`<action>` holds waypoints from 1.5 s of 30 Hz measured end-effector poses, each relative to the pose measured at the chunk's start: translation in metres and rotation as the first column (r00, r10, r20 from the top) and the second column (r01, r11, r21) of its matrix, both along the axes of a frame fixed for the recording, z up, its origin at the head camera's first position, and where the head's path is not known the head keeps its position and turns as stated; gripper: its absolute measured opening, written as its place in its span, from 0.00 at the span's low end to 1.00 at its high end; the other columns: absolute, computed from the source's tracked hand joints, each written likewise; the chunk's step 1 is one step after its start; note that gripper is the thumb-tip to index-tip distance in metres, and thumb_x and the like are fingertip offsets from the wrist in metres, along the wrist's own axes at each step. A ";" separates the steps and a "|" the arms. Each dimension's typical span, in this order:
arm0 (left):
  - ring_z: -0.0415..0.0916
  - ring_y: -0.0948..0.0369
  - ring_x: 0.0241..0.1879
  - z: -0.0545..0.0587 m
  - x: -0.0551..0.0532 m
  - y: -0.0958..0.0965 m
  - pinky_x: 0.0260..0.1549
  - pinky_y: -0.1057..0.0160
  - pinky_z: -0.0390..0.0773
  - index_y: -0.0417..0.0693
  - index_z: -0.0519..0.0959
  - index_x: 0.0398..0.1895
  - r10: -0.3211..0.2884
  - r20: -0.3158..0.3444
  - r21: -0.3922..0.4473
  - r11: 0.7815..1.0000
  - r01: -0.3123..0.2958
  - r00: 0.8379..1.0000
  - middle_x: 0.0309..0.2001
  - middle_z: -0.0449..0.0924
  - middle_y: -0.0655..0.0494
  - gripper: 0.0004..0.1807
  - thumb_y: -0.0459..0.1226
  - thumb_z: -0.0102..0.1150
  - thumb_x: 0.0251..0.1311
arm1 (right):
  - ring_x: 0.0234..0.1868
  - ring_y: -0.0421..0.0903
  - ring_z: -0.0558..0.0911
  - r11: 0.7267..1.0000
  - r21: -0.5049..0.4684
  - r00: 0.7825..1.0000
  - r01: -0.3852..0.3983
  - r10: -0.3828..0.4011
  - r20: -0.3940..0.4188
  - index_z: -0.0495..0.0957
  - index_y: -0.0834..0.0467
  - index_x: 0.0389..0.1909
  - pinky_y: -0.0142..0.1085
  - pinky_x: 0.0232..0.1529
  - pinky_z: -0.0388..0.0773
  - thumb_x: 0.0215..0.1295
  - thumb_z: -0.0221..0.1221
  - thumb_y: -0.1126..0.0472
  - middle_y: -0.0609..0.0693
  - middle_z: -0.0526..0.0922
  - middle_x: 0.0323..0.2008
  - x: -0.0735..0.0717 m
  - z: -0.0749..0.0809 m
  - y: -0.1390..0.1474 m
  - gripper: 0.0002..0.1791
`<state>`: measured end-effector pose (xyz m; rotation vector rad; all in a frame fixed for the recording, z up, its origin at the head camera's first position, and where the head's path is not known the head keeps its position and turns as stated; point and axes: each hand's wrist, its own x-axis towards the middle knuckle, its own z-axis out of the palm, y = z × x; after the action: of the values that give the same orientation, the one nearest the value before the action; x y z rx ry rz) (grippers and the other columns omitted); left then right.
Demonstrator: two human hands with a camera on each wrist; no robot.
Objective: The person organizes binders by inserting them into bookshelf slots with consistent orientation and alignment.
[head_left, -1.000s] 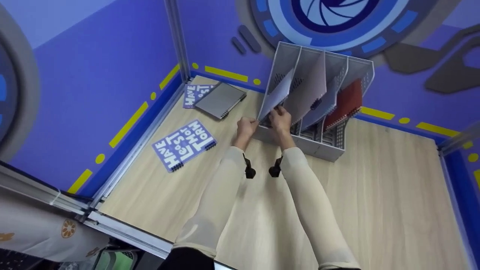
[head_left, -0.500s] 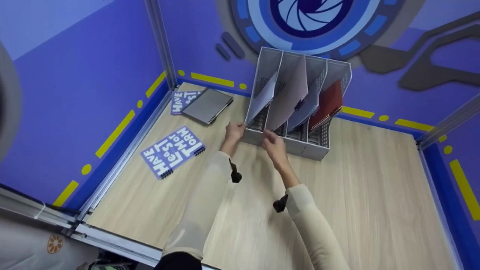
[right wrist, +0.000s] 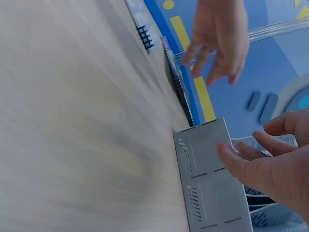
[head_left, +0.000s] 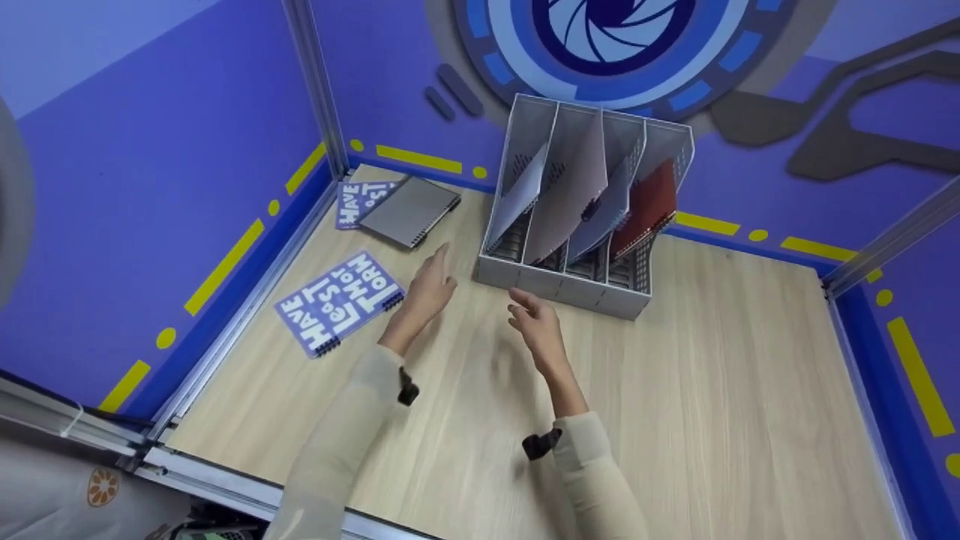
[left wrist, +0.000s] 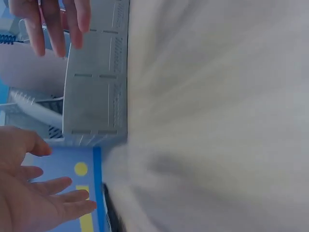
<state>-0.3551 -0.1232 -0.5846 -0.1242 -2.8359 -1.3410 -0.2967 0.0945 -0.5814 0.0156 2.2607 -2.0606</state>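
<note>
My left hand (head_left: 429,290) hovers over the table with its fingers extended, between the purple lettered notebook (head_left: 341,304) and the file rack. Both it and my right hand (head_left: 538,328) hold nothing. The right one, its fingers loosely bent, is just in front of the grey file rack (head_left: 566,289). Notebooks lean in the rack's compartments: a pale one (head_left: 519,196) in the leftmost, then a pinkish one (head_left: 571,191), a bluish one (head_left: 604,217) and a red one (head_left: 646,206) at the right. In the left wrist view, the fingers of the left hand (left wrist: 38,191) are spread.
Near the back left corner, a grey spiral notebook (head_left: 411,211) partly covers another purple lettered notebook (head_left: 358,202). Printed blue walls (head_left: 180,142) close off the back and sides of the wooden table (head_left: 720,390).
Both hands have come away from the rack, the left moving toward the left and nearer, its fingers straightening. The right left the leftmost compartment earlier. The pale notebook stays in the rack.
</note>
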 end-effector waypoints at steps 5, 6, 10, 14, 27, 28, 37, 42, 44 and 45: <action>0.53 0.36 0.74 -0.003 0.036 -0.048 0.72 0.42 0.56 0.43 0.52 0.80 -0.131 -0.014 -0.190 0.974 0.126 0.991 0.76 0.52 0.31 0.43 0.22 0.52 0.62 | 0.66 0.62 0.75 0.998 0.062 1.000 0.014 -0.014 0.001 0.74 0.66 0.66 0.46 0.61 0.76 0.73 0.50 0.68 0.63 0.75 0.66 0.015 -0.008 -0.004 0.22; 0.50 0.35 0.75 -0.004 0.043 -0.058 0.72 0.40 0.53 0.44 0.52 0.80 -0.153 0.001 -0.231 0.961 0.149 0.988 0.76 0.50 0.31 0.43 0.21 0.51 0.61 | 0.65 0.61 0.76 0.997 0.077 1.000 0.021 -0.021 0.004 0.75 0.65 0.65 0.46 0.60 0.77 0.73 0.51 0.68 0.63 0.75 0.66 0.018 -0.010 -0.005 0.22; 0.33 0.31 0.76 -0.004 0.068 -0.095 0.71 0.32 0.36 0.49 0.50 0.82 -0.129 0.127 -0.340 0.926 0.165 0.984 0.79 0.41 0.33 0.44 0.24 0.51 0.63 | 0.64 0.60 0.78 0.990 0.134 0.999 0.043 -0.044 0.006 0.76 0.63 0.64 0.46 0.59 0.78 0.72 0.51 0.68 0.61 0.76 0.65 0.028 -0.018 -0.005 0.22; 0.19 0.26 0.73 -0.011 0.088 -0.129 0.66 0.26 0.27 0.48 0.45 0.82 -0.016 0.248 -0.374 0.921 0.111 0.969 0.80 0.32 0.32 0.42 0.34 0.55 0.70 | 0.63 0.58 0.78 0.978 0.201 0.998 0.055 -0.055 -0.004 0.77 0.62 0.63 0.46 0.56 0.78 0.72 0.51 0.67 0.59 0.77 0.65 0.035 -0.025 -0.006 0.21; 0.37 0.25 0.73 -0.050 0.105 -0.168 0.69 0.31 0.46 0.23 0.51 0.75 0.029 0.147 -0.426 0.904 0.037 0.989 0.75 0.41 0.20 0.36 0.41 0.50 0.77 | 0.60 0.55 0.81 0.974 0.223 0.999 0.038 -0.046 0.029 0.79 0.61 0.61 0.40 0.49 0.81 0.71 0.52 0.66 0.58 0.80 0.62 0.040 -0.030 -0.015 0.20; 0.42 0.25 0.73 -0.050 0.105 -0.167 0.69 0.31 0.50 0.22 0.54 0.73 0.030 0.126 -0.442 0.896 0.029 0.992 0.74 0.45 0.20 0.35 0.40 0.50 0.77 | 0.60 0.55 0.81 0.974 0.224 0.999 0.039 -0.047 0.028 0.79 0.61 0.61 0.41 0.49 0.81 0.71 0.52 0.66 0.58 0.80 0.61 0.041 -0.030 -0.015 0.20; 0.75 0.32 0.46 -0.050 0.096 -0.150 0.40 0.36 0.79 0.20 0.73 0.54 -0.001 -0.024 -0.581 0.814 -0.013 1.000 0.49 0.74 0.25 0.19 0.30 0.52 0.66 | 0.60 0.55 0.81 0.985 0.168 0.999 0.041 -0.044 0.012 0.80 0.62 0.60 0.40 0.47 0.82 0.72 0.51 0.67 0.59 0.80 0.61 0.043 -0.031 -0.015 0.19; 0.78 0.35 0.39 -0.052 0.094 -0.144 0.31 0.37 0.79 0.20 0.76 0.48 0.013 -0.035 -0.661 0.750 -0.032 0.999 0.41 0.76 0.30 0.15 0.27 0.51 0.65 | 0.61 0.55 0.81 0.986 0.163 0.999 0.038 -0.040 0.009 0.80 0.61 0.59 0.41 0.51 0.82 0.72 0.51 0.67 0.58 0.80 0.61 0.042 -0.031 -0.015 0.18; 0.78 0.35 0.37 -0.054 0.094 -0.141 0.29 0.38 0.79 0.21 0.75 0.47 0.019 -0.074 -0.672 0.737 -0.064 0.997 0.39 0.76 0.31 0.13 0.26 0.51 0.65 | 0.61 0.55 0.80 0.987 0.158 0.999 0.038 -0.040 0.011 0.80 0.61 0.59 0.42 0.52 0.81 0.72 0.51 0.67 0.58 0.80 0.61 0.042 -0.031 -0.014 0.18; 0.78 0.36 0.35 -0.055 0.094 -0.140 0.28 0.38 0.80 0.21 0.75 0.47 0.019 -0.104 -0.672 0.735 -0.084 0.994 0.39 0.76 0.31 0.13 0.25 0.51 0.64 | 0.61 0.55 0.80 0.987 0.153 0.999 0.038 -0.041 0.014 0.80 0.61 0.59 0.42 0.52 0.81 0.72 0.51 0.67 0.58 0.80 0.61 0.042 -0.031 -0.014 0.18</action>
<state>-0.2613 -0.2630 -0.6399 -0.0964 -3.0546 -0.2085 -0.2546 0.0803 -0.6124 0.0879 2.4212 -1.8914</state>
